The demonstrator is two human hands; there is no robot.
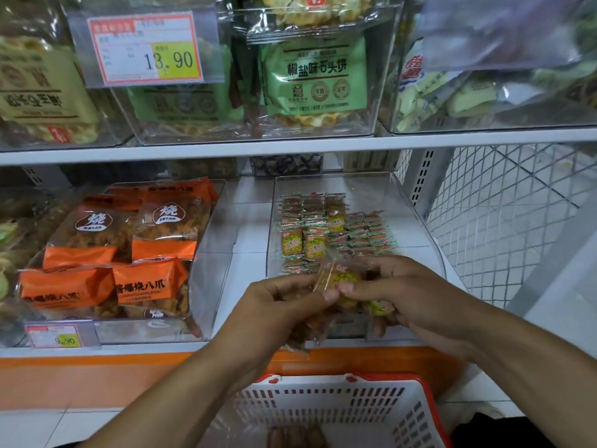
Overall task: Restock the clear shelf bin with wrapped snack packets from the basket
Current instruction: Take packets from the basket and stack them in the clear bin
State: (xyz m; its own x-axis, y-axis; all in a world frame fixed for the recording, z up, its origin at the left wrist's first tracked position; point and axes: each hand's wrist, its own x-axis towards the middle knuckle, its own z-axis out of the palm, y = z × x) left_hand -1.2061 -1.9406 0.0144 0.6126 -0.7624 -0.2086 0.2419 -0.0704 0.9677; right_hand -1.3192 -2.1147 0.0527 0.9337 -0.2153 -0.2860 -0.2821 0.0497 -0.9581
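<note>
Nearest on the tiled floor we log one white basket (339, 412) with red rim, a few brown packets at its bottom. Above it, our left hand (281, 305) and right hand (400, 292) meet, both pinching a bunch of wrapped snack packets (339, 281), blocking the clear bin (416, 215) front. Behind: packets stacked in rows, count unclear. Left: one bin of orange bags (113, 253). Above: green-labelled bags (315, 76).

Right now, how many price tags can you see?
2: one tag on the upper bin front reading 13.90, one tag at the lower left shelf edge. Others may be hidden.
</note>
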